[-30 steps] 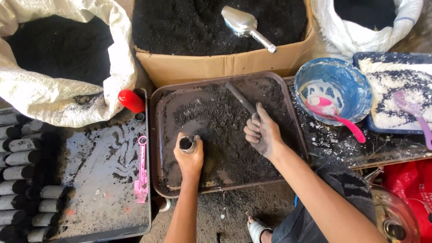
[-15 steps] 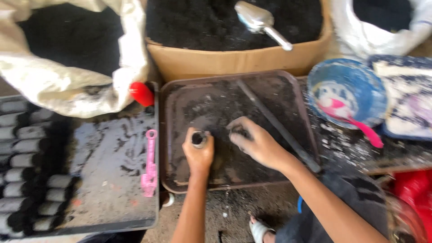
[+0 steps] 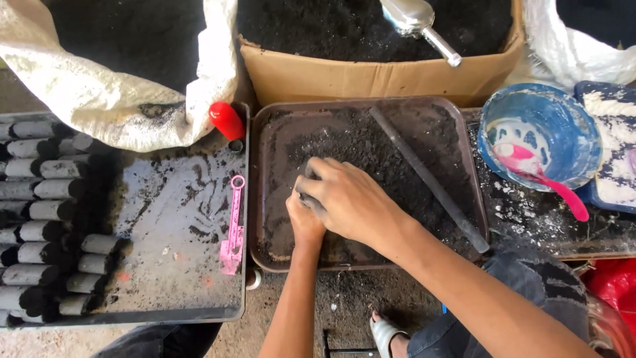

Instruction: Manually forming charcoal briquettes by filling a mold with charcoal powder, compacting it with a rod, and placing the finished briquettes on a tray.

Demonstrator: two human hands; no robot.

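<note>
My left hand grips a small dark tube over the brown tray, and the tube is almost wholly hidden. My right hand lies cupped over the top of the left hand and the tube, fingers curled around it. Black powder is spread across the tray under both hands. A long dark rod lies slantwise on the tray, just right of my right hand.
A cardboard box of black powder with a metal scoop stands behind the tray. Left is a dark tray with a pink tool, a red cap and several grey cylinders. A blue bowl with a pink spoon sits right.
My right hand has left the rod and the powder and come left to close over the tube in my left hand. The rod now lies free on the tray.
</note>
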